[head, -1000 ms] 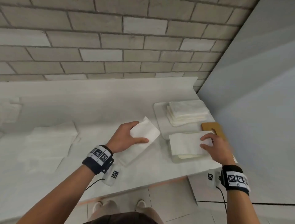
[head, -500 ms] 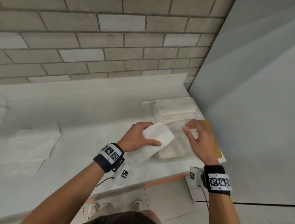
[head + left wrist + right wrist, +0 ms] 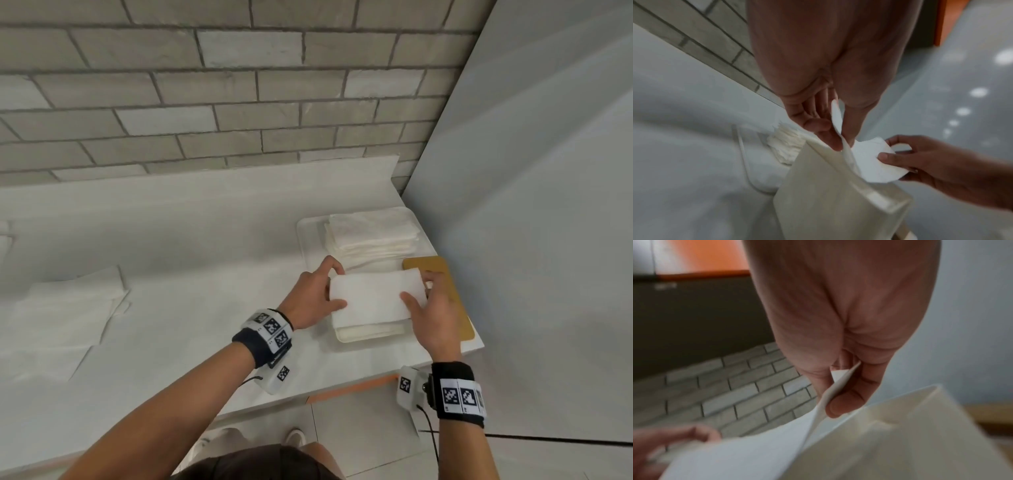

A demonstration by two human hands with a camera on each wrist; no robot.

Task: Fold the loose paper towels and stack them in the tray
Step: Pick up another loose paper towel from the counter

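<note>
My left hand pinches one short end of the folded paper towel and my right hand pinches the other, thumbs on top, the towel stretched between them just above the near stack in the tray. It looks light and limp, likely to sag or unfold, so holding both ends seems the safest grip. Beyond my hands sits a taller stack. Far off my left hand, loose towels lie on the counter.

blk wristbands w/ b&w tags
</note>
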